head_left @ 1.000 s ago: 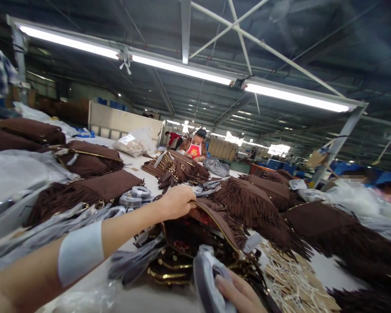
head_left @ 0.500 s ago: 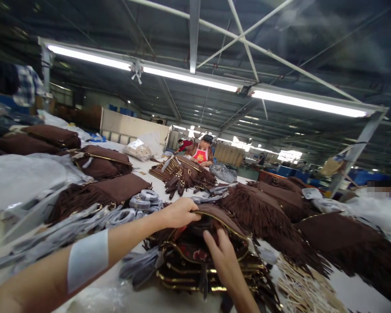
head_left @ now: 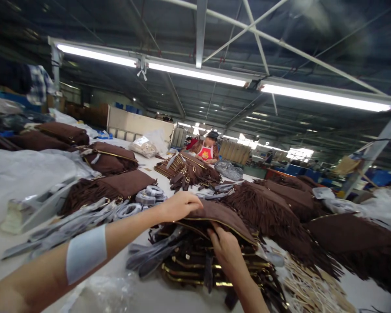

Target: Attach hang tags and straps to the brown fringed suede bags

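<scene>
A brown suede-like handbag (head_left: 221, 214) with a gold zip edge lies on top of a stack of similar bags (head_left: 185, 267) in front of me. My left hand (head_left: 182, 206) grips its left end from above, fingers bent over the edge. At the front, my right hand (head_left: 226, 248) has its fingertips tucked under the zip edge and pinches it; the tips are partly hidden. The bag's mouth is a narrow dark gap. Grey wrapped straps (head_left: 154, 254) hang out at the left of the stack.
Fringed brown bags (head_left: 263, 208) lie to the right, more bags (head_left: 111, 187) to the left. Grey wrapped straps (head_left: 74, 221) and a pile of tan tags with white strings (head_left: 313, 284) lie on the white table (head_left: 156, 300). Across it, a person in a red apron (head_left: 206, 152) works.
The bag's mouth, wide open with a patterned lining showing, has been folded nearly closed. My right hand has come out of the inside to the front edge. The view has shifted slightly.
</scene>
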A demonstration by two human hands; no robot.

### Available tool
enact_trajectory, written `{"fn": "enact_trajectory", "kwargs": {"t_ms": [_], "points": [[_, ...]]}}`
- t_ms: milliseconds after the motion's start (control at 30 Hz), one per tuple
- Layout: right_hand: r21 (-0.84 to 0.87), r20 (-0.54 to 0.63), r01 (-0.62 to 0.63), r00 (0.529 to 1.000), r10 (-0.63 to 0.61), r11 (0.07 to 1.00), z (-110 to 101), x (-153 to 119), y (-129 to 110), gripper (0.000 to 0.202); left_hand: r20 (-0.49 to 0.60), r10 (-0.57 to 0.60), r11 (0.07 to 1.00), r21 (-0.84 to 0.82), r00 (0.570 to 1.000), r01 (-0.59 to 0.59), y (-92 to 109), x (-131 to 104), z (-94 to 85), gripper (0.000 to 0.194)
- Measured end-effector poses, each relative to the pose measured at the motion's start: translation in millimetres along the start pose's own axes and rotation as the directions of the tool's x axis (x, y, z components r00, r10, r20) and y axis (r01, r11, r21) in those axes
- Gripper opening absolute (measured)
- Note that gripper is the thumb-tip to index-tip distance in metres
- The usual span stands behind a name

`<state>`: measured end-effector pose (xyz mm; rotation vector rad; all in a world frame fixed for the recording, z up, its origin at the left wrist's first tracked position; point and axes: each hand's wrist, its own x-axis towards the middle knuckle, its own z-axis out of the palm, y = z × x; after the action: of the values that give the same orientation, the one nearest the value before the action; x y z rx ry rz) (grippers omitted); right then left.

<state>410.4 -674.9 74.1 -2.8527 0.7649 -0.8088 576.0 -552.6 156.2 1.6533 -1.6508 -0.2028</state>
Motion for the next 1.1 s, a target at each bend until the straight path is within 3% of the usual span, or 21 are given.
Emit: {"fn": "enact_trajectory", "kwargs": {"t_ms": [67, 167, 233, 333, 467, 567, 733, 833, 967, 1100], "points": [[0.098, -0.108, 0.092, 0.991, -0.081, 0.991, -3, -20, 10, 0.032, -0.058, -0.139, 0.990, 0.029, 0.989, 0.141, -14, -10, -9.7, 0.029], [0.181, -0.227, 0.162, 0.967, -0.119, 0.970, -12, -44, 17, 0.031, 0.070, -0.289, 0.957, 0.013, 0.955, 0.289, -35, -24, -16.4, 0.037], [0.186, -0.229, 0.167, 0.966, -0.122, 0.968, -18, -54, 13, 0.030, 0.167, -0.312, 0.948, -0.002, 0.935, 0.317, -44, -32, -16.7, 0.034], [0.198, -0.182, 0.176, 0.973, -0.140, 0.964, -22, -59, -3, 0.029, 0.264, -0.407, 0.886, -0.117, 0.874, 0.448, -50, -46, -17.2, 0.031], [0.336, -0.155, 0.177, 0.979, -0.132, 0.925, -18, -54, -35, 0.028, 0.393, -0.446, 0.670, -0.449, 0.804, 0.591, -49, -62, -19.0, 0.034], [0.484, -0.152, 0.159, 0.984, -0.096, 0.860, -8, -48, -57, 0.029, 0.449, -0.410, 0.521, -0.599, 0.794, 0.608, -46, -70, -15.0, 0.036], [0.670, -0.076, 0.071, 0.997, -0.027, 0.739, 16, -38, -70, 0.032, 0.454, -0.378, 0.423, -0.691, 0.807, 0.586, -52, -77, -6.2, 0.033], [0.695, 0.006, 0.000, 1.000, -0.006, 0.719, 24, -32, -73, 0.034, 0.487, -0.336, 0.332, -0.739, 0.806, 0.586, -57, -81, -5.3, 0.038], [0.694, 0.082, -0.078, 0.996, 0.029, 0.715, 23, -30, -84, 0.034, 0.444, -0.378, 0.333, -0.754, 0.813, 0.567, -61, -85, -3.3, 0.039], [0.686, -0.004, -0.017, 1.000, 0.027, 0.728, 22, -31, -105, 0.024, 0.365, -0.471, 0.350, -0.759, 0.803, 0.550, -60, -85, -1.2, 0.040]]}}
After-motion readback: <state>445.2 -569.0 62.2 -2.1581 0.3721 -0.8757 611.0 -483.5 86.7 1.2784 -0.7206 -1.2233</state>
